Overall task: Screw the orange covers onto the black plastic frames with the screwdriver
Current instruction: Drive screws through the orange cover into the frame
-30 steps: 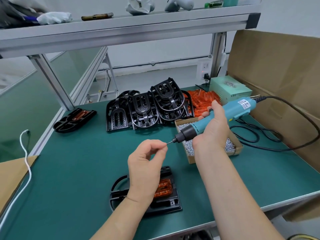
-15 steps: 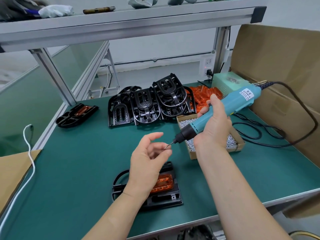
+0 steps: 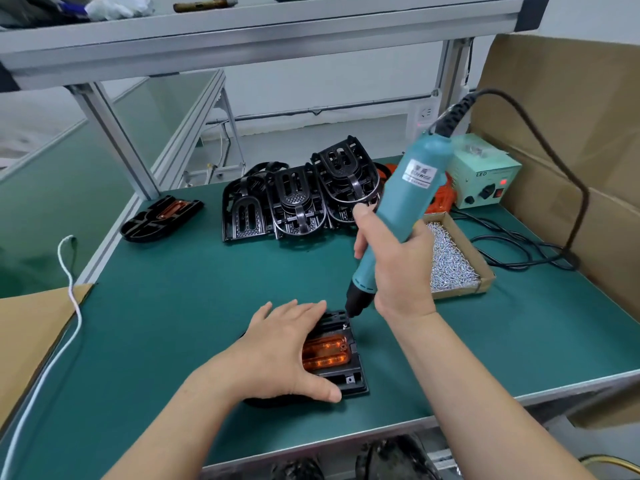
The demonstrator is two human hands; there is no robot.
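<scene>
Presses the left hand [image 3: 280,351] flat, fingers straight, over the black plastic frame [image 3: 349,384] near the front edge of the green bench [image 3: 173,306] — with the orange cover [image 3: 325,353] seated in its middle. Wraps the right hand [image 3: 398,268] round the teal screwdriver [image 3: 412,188], bit tip down at a screw [image 3: 345,326] on the frame's far right corner. Probably light, stiff and slick on the bench — best pinned by palm on the frame's rim, never on the thin cover, likely brittle.
</scene>
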